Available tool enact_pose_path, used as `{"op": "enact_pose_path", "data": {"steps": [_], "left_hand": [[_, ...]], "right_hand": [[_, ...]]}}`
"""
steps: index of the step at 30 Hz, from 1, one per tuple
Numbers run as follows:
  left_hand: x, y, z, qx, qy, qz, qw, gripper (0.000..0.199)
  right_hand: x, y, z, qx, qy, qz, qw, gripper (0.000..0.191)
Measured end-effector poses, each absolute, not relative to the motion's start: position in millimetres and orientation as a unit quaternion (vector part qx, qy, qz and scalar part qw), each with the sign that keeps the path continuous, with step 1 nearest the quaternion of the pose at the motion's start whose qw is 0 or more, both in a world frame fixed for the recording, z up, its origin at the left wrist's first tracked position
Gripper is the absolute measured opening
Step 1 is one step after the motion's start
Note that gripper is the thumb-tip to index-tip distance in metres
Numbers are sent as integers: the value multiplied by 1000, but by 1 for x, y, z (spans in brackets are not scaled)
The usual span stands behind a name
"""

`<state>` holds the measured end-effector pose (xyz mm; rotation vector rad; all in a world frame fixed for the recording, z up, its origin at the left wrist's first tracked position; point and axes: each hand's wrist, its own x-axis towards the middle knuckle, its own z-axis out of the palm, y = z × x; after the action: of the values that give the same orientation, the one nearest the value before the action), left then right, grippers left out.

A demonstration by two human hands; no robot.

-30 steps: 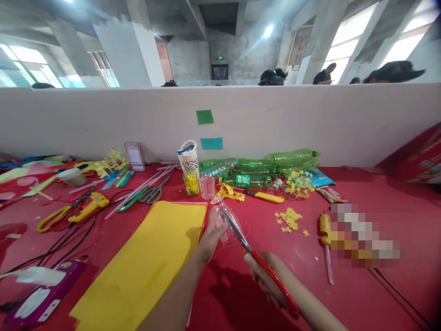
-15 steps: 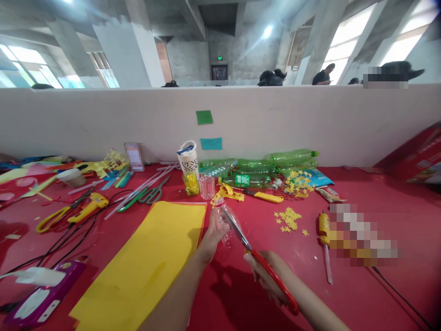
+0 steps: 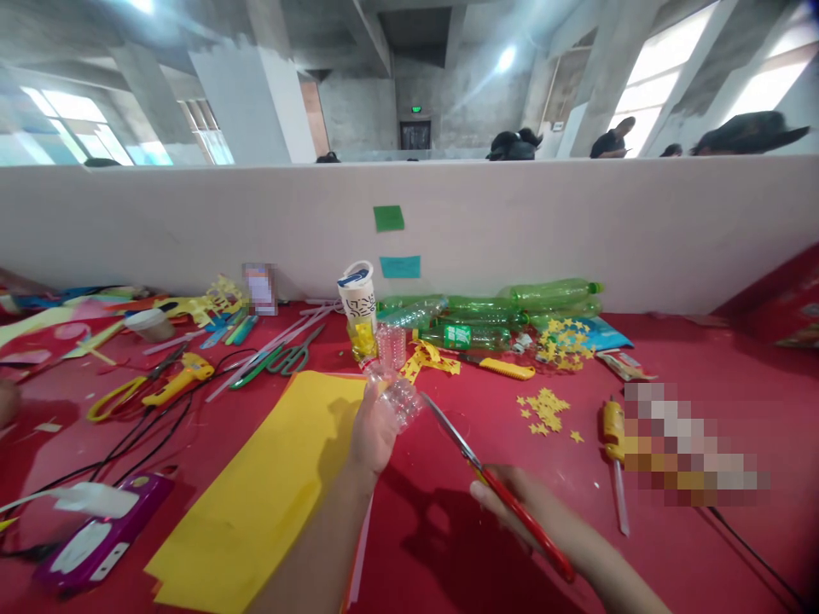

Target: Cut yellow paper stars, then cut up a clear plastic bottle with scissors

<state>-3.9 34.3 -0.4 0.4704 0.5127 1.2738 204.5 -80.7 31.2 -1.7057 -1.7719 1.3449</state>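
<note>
My left hand (image 3: 376, 426) is closed around a clear plastic bottle piece (image 3: 402, 402), tilted with its red-ringed neck toward the far left. In my right hand (image 3: 512, 503) is a pair of red-handled scissors (image 3: 470, 456), the blades together and pointing up and left. Their tip lies just right of the bottle piece, apart from it. Beyond stands a clear ribbed plastic section (image 3: 392, 345). Yellow paper sheets (image 3: 275, 477) lie under and left of my left forearm.
Green bottles (image 3: 479, 320) lie along the white partition (image 3: 287, 213) by a cup (image 3: 357, 294). Yellow stars (image 3: 545, 411), a yellow cutter knife (image 3: 505, 368) and a glue gun (image 3: 612, 431) lie to the right. A second glue gun (image 3: 182, 379) and a purple power strip (image 3: 106, 529) are left.
My left hand has moved left and turned the bottle piece, so its neck points left. The scissors have drawn away from it, slightly right and down.
</note>
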Motion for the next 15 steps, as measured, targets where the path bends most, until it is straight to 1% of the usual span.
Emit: {"op": "enact_pose_path", "data": {"steps": [3, 5, 10, 15], "left_hand": [[-5, 34, 1, 192, 235, 594, 745, 43], [-4, 34, 1, 188, 244, 599, 739, 44], [-1, 33, -1, 187, 266, 591, 738, 37], [0, 33, 0, 197, 253, 589, 741, 30]], "right_hand": [[210, -79, 34, -610, -665, 417, 108, 50], [210, -78, 32, -613, -672, 406, 90, 52], [204, -79, 20, -597, -648, 458, 119, 49], [207, -81, 14, -582, -636, 488, 134, 49]]}}
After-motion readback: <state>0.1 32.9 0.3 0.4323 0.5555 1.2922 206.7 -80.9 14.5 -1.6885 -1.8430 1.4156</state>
